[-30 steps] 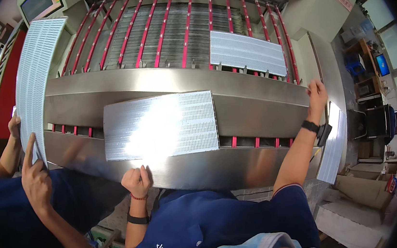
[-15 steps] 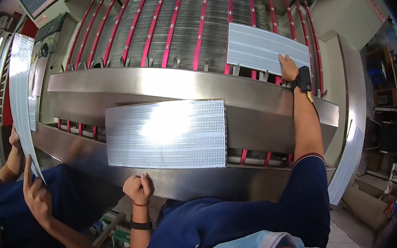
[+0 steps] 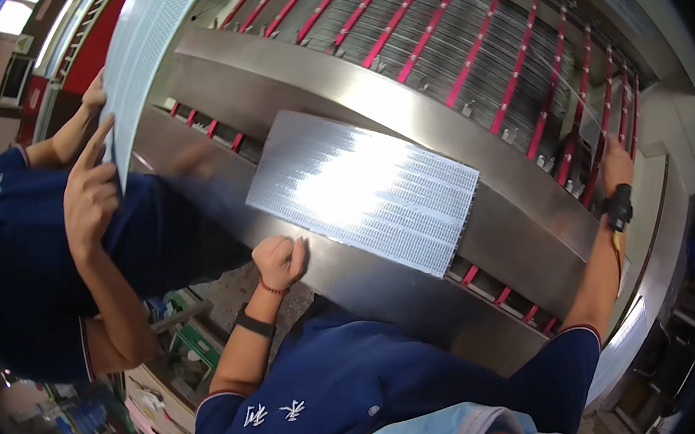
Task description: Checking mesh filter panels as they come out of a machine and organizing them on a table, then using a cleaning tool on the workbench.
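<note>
A silvery panel with rows of small slots (image 3: 439,199) leans on the steel machine front before me, bright with glare. My left hand (image 3: 280,260) is curled into a fist just below its lower edge, with nothing visible in it. Far to the right, my right hand (image 3: 615,163) is closed at the lower end of a thin panel (image 3: 579,98), which shows nearly edge-on as a pale line over the rack. Its fingers are partly blurred. The pink-railed rack (image 3: 468,73) stretches behind the steel ledge (image 3: 332,70).
At my left a co-worker in a dark blue shirt (image 3: 171,227) holds up another slotted panel (image 3: 145,48), one finger pointing along it. A further panel (image 3: 620,349) stands at the lower right. Shelves with green and blue items (image 3: 200,343) lie at the lower left.
My view has turned, so the scene appears tilted. The panel under my right hand lay face-up across the rails; now it shows edge-on. My left hand stays curled.
</note>
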A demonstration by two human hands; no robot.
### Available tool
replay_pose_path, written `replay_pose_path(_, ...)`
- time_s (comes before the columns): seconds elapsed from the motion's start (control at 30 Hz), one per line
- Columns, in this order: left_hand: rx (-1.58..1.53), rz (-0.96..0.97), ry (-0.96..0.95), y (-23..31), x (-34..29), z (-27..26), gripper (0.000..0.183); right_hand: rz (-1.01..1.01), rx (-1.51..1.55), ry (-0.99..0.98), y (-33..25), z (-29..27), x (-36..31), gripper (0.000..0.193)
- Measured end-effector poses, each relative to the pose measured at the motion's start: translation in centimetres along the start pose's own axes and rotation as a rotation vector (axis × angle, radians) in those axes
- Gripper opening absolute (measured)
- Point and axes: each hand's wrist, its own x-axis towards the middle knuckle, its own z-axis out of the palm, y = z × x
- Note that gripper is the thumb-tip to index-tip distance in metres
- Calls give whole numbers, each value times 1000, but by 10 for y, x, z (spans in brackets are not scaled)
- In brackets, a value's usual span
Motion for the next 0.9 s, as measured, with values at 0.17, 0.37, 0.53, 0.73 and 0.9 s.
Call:
replay_pose_path(0.17,-37,-2,15,-6,-9,-2,36,-43,-24,329,-55,-119,-58,32)
replay_pose_path(0.37,-83,-91,44,-7,-14,-10,32,-482,106,482,-194,-184,-187,37)
replay_pose_path(0.53,-1445,-889,-188,-20,-16,-39,36,-662,269,232,-293,-154,-287,32)
replay_pose_path(0.73,-1400,-1010,-405,-29,-40,-47,26,-518,473,44,-315,-124,-334,31)
replay_pose_path(0.9,-1321,-951,-396,-31,-46,-48,28,113,622,48,-257,-109,-329,44)
